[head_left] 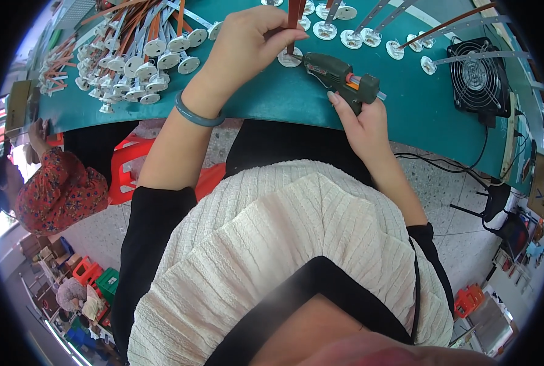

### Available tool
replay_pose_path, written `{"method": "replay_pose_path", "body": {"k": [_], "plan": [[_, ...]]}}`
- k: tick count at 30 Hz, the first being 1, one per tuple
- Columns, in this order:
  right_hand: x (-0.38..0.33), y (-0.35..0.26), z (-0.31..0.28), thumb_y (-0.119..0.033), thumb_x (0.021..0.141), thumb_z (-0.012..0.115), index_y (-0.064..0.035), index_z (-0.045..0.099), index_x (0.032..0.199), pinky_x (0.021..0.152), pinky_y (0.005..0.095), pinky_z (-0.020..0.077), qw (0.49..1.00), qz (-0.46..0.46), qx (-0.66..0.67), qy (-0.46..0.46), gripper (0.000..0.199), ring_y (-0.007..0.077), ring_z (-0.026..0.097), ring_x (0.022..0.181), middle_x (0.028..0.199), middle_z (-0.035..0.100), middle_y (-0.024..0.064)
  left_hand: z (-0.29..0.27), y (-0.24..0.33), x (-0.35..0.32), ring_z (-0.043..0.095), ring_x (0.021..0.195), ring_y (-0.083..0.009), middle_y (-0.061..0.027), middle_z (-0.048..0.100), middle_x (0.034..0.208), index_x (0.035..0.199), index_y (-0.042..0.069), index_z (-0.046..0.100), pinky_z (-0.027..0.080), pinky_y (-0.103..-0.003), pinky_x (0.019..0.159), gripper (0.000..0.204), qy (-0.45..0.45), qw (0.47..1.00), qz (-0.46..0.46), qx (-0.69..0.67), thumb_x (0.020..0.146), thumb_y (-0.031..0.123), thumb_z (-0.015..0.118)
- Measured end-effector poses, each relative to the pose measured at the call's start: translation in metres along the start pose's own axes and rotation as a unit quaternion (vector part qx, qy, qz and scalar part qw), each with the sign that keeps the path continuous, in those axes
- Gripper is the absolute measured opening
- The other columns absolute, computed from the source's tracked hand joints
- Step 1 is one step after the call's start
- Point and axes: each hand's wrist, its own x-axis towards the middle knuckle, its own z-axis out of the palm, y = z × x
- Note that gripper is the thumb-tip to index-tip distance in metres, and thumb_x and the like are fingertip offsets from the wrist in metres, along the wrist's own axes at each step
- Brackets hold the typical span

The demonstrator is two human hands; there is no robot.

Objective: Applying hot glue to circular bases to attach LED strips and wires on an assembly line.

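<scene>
Left hand: your left hand (247,46) was closed on a brown strip (294,18), pinching it upright between thumb and fingers above a white disc (288,59) on the table (272,97).
Right hand: your right hand (360,119) was wrapped tight around the handle of the glue gun (339,76), index finger lying along its side.
Glue gun: it lay low over the table near its front edge, nozzle pointing left and touching or just beside the disc under the strip.
Bangle: a blue-green bangle (197,116) sat on your left wrist.
Pile: a heap of white discs with strips (138,61) lay well to the left of your hands.
Row: more disc-and-strip pieces (357,33) lay behind the gun.
Fan: a black fan (480,76) stood at the table's right end.
Neighbour: a person in a red patterned top (58,189) sat to your left.
</scene>
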Motion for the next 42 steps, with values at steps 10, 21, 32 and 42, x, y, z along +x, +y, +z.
{"method": "replay_pose_path", "body": {"k": [10,21,32,42], "plan": [[0.002,-0.003,0.0,-0.016,0.091,0.068,0.0012,0.066,0.107,0.065,0.0288,0.0444,1.0,-0.005,-0.006,0.012,0.023,0.0128,0.055,0.07,0.077,0.063,0.0044,0.001,0.001,-0.001,0.067,0.072,-0.0195,-0.0099,0.069,0.082,0.093,0.002,0.073,0.051,-0.028,0.063,0.016,0.005,1.0,0.003,0.005,0.087,0.017,0.074],[0.001,-0.005,-0.001,-0.017,0.091,0.069,0.0022,0.065,0.101,0.062,0.0287,0.0433,0.998,0.04,0.048,0.01,0.022,0.0118,0.055,0.067,0.075,0.061,0.0032,0.003,0.006,-0.003,0.067,0.069,-0.0208,-0.0102,0.068,0.08,0.095,0.002,0.072,0.05,-0.029,0.061,0.016,0.003,1.0,-0.019,0.022,0.088,0.017,0.072],[-0.004,0.001,0.004,-0.017,0.09,0.069,0.0002,0.066,0.112,0.065,0.0311,0.0453,0.998,-0.034,-0.054,0.025,0.028,0.0158,0.056,0.069,0.077,0.062,0.0087,0.006,0.006,-0.005,0.067,0.069,-0.0194,-0.0105,0.068,0.081,0.098,0.001,0.07,0.051,-0.03,0.062,0.016,0.017,0.999,-0.037,0.003,0.091,0.015,0.069],[-0.003,0.0,-0.009,-0.017,0.094,0.064,0.0015,0.065,0.104,0.059,0.023,0.0425,0.98,0.111,0.165,-0.017,0.021,0.0069,0.053,0.065,0.089,0.068,0.0055,-0.01,0.012,-0.004,0.061,0.078,-0.0192,-0.0099,0.062,0.09,0.1,0.0,0.062,0.049,-0.029,0.072,0.011,-0.074,0.996,0.004,-0.05,0.096,0.009,0.059]]}}
